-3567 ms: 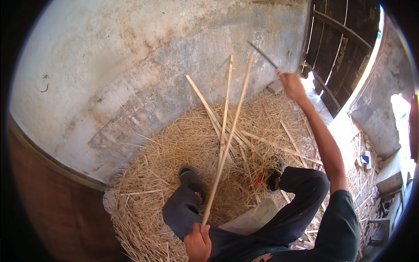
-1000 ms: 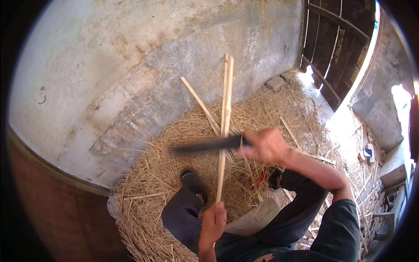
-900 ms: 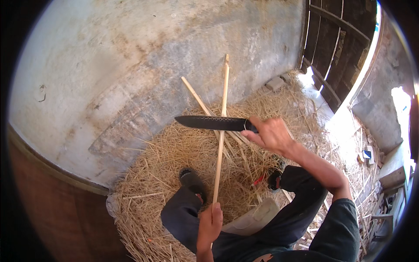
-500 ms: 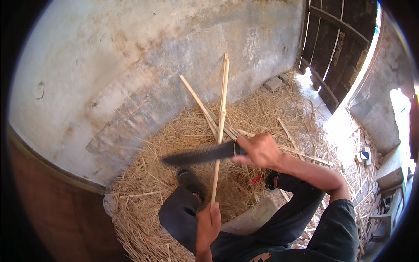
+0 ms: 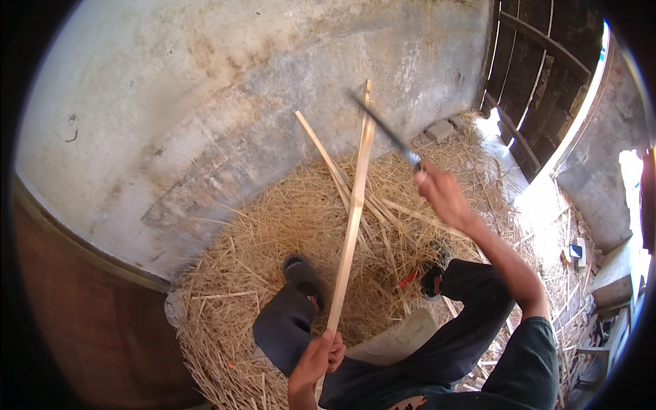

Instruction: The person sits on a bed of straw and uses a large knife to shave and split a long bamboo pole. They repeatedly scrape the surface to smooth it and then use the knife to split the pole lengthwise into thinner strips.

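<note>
No writing can be read. To the right of the left hand (image 5: 318, 361), the dark shirt (image 5: 523, 372) bears a cut-off print (image 5: 408, 403).

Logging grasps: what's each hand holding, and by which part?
Left hand: pale strip, near its lower end. Right hand: knife, by its handle.

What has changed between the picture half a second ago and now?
The right hand has lifted the knife from low across the pale strip up toward its far end; the blade now points up and left. The strip in the left hand now shows a broader face. Neither hand let go. The separate strip to the left and the feet stayed put.
</note>
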The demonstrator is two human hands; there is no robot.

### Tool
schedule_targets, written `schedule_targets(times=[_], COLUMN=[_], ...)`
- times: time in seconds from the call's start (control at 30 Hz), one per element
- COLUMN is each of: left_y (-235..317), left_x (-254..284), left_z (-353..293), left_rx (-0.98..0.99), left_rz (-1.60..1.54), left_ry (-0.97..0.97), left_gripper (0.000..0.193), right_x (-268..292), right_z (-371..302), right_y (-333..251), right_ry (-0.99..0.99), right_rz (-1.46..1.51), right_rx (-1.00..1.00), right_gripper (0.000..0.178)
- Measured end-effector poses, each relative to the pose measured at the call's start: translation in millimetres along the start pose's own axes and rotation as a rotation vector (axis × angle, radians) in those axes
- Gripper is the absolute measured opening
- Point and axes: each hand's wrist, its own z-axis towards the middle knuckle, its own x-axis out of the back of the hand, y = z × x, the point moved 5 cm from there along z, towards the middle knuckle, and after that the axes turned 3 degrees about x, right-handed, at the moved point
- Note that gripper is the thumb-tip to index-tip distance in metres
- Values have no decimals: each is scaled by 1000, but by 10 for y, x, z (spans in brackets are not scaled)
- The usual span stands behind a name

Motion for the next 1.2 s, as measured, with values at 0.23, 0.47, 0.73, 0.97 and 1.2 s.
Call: schedule_targets(times=[0.23,0.47,0.73,0.97,1.2], left_y=[277,421,367,232,1002], left_x=[-185,-351,-289,-43,590], left_z=[11,-79,-128,-448,-749], left_rx=[-256,-382,-382,-421,-170], left_rz=[223,809,910,978,1379], left_ry=[208,604,689,699,942], left_gripper=[53,39,35,29,28], right_x=[-403,-398,-327,822,455], right_z=[-593,-483,-220,724,690], right_y=[-751,-753,-691,769,983], right_ry=[-118,-228,-371,290,31], right_rz=[-345,-450,-489,-242,-69], right_rx=[617,367,139,-270,-236], right_gripper=[55,56,63,64,57])
